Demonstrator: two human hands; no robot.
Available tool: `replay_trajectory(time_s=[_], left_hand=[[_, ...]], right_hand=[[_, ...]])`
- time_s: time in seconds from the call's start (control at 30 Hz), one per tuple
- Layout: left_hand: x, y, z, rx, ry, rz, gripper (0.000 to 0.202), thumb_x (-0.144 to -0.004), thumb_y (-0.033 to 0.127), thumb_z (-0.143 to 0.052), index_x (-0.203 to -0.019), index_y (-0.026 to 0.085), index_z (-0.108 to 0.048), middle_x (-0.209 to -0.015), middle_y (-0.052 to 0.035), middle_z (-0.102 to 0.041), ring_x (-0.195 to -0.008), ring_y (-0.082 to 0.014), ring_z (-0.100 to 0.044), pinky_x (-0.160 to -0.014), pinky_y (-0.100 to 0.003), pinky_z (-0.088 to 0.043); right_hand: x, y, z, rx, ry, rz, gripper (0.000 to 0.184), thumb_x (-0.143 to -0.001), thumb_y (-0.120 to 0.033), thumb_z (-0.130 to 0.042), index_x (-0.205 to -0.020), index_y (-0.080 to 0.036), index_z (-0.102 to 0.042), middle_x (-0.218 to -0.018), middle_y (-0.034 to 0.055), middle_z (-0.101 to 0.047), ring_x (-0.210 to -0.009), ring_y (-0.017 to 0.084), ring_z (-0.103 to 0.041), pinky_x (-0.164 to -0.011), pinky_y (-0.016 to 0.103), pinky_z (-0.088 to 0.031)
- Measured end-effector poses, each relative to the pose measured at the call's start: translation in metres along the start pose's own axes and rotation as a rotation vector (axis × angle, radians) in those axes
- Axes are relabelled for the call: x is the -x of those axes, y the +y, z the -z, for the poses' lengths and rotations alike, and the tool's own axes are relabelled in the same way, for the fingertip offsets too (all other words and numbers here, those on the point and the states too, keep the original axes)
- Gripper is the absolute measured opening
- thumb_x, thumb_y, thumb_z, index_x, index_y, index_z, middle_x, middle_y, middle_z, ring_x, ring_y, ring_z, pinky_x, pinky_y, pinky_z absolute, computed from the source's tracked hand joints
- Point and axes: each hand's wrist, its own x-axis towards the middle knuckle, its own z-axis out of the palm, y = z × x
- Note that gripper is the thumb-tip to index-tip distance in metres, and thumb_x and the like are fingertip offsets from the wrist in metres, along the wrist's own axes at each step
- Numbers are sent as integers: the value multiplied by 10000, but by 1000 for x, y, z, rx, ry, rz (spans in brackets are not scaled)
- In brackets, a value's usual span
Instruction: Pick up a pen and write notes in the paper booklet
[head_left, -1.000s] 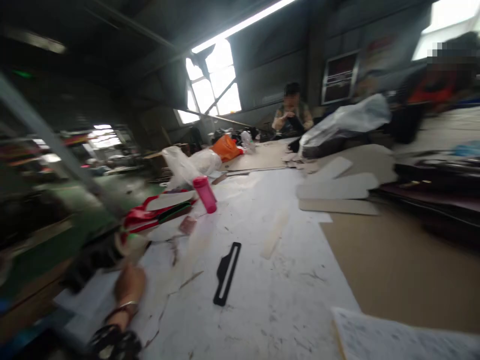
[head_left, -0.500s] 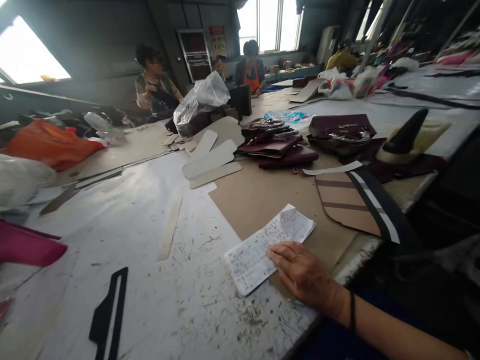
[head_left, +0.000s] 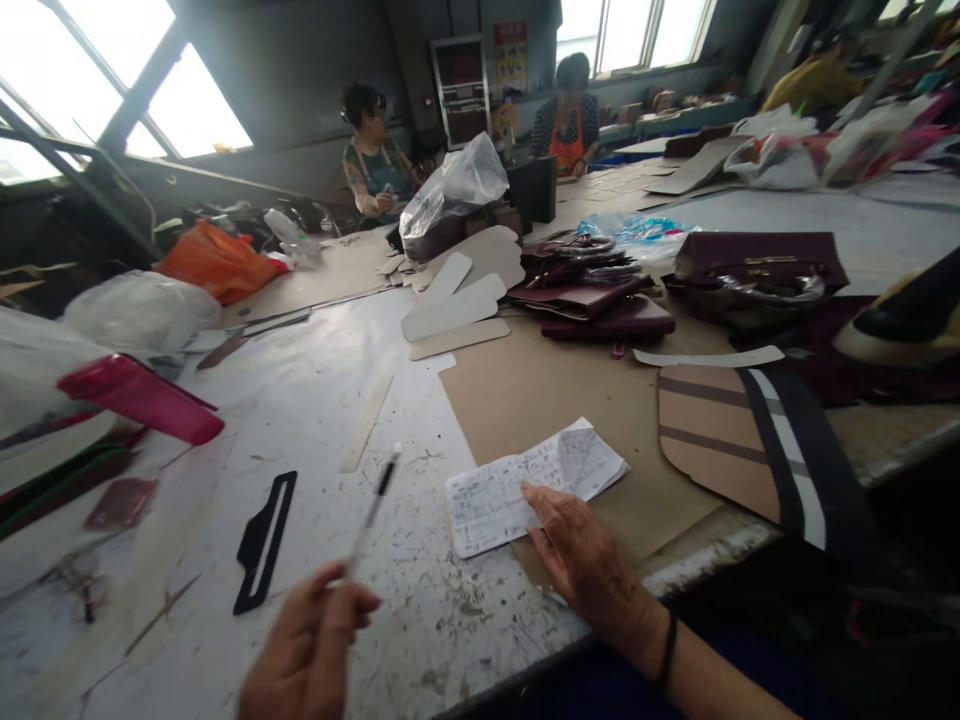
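My right hand (head_left: 585,560) lies flat, fingers out, on the near edge of a handwritten paper note (head_left: 525,480) that rests half on brown cardboard (head_left: 570,390) and half on the scuffed white tabletop (head_left: 420,620). My left hand (head_left: 307,650) is low in front, its fingers pinched on a pen (head_left: 373,510) that points up and away toward the note. A flat black cut-out piece (head_left: 264,542) lies on the table just left of the pen.
Cardboard strips (head_left: 454,310), maroon bags (head_left: 600,300) and a striped panel (head_left: 750,440) lie to the right. A pink bottle (head_left: 142,398), plastic bags (head_left: 142,312) and an orange bag (head_left: 214,262) sit at left. Two people (head_left: 371,150) work at the far end.
The view swung right, then settled. My right hand stays on the note. My left hand has come into view from below with the pen.
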Motion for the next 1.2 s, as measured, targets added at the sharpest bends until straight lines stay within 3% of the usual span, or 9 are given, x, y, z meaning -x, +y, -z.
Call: replay_trajectory(time_s=[0.13, 0.27, 0.4, 0.53, 0.63, 0.73, 0.93, 1.13, 1.2], left_hand=[[25, 29, -61, 161, -341, -12, 342, -853, 511, -495, -969, 200, -574, -642, 17, -634, -597, -129, -618, -526, -187, -500], [54, 50, -90, 237, -431, -187, 211, -914, 394, -450, -1003, 229, -546, -611, 46, -591, -546, -97, -566, -564, -177, -475], [49, 53, -91, 286, -451, -552, 254, -927, 416, -417, -1059, 234, -534, -730, -2, -617, -646, -121, -586, -626, -220, -507], [7, 43, -97, 126, -309, -687, 215, -905, 183, -442, -1093, 204, -543, -1022, -68, -651, -987, -158, -617, -862, -275, -532], [-17, 25, -106, -40, -408, -840, 330, -903, 153, -426, -1224, 183, -499, -1243, -100, -586, -1192, -198, -527, -990, -362, -484], [-23, 6, -113, -153, -491, -967, 403, -909, 180, -426, -1311, 165, -439, -1342, -115, -513, -1284, -234, -431, -1032, -435, -434], [-22, -1, -115, -144, -437, -1038, 350, -909, 211, -436, -1245, 144, -504, -1291, -119, -560, -1243, -234, -480, -969, -422, -485], [-25, 3, -111, -120, -388, -1004, 295, -912, 197, -429, -1170, 133, -558, -1235, -112, -604, -1192, -227, -530, -940, -422, -511], [-25, 3, -109, -117, -396, -989, 288, -903, 183, -438, -1152, 126, -570, -1226, -114, -610, -1182, -230, -538, -942, -419, -513]], right_hand=[[1, 1, 1, -24, 22, 7, 469, -896, -29, -403, -1354, -131, -393, -1104, 164, -593, -1024, 268, -582, -832, 446, -546], [1, 1, 0, -48, 50, -48, 309, -924, -84, -387, -1200, -123, -521, -922, 127, -616, -874, 245, -613, -767, 415, -562], [3, 1, -2, -64, 115, -119, 162, -950, -134, -408, -1042, -138, -540, -849, 106, -614, -796, 229, -622, -675, 363, -574], [4, 4, 0, -97, 135, -107, 258, -978, -200, -403, -1203, -94, -475, -978, 149, -643, -936, 244, -625, -795, 390, -566], [2, 6, 6, -133, 116, -82, 378, -998, -260, -374, -1338, -96, -379, -1109, 167, -626, -991, 222, -621, -827, 348, -563], [-1, 7, 15, -242, 75, -129, 385, -1000, -326, -373, -1335, -144, -422, -1086, 135, -631, -953, 194, -636, -809, 297, -565], [-6, 6, 31, -355, 112, -323, 218, -958, -207, -454, -1128, -182, -587, -939, 75, -661, -857, 176, -646, -801, 284, -549], [-4, -5, 44, -334, -41, -515, 133, -903, -259, -528, -1018, -210, -572, -816, 19, -674, -662, 144, -663, -584, 206, -540], [-6, -11, 44, -331, -81, -497, 96, -895, -266, -535, -969, -222, -578, -791, 2, -669, -655, 139, -660, -583, 201, -525]])
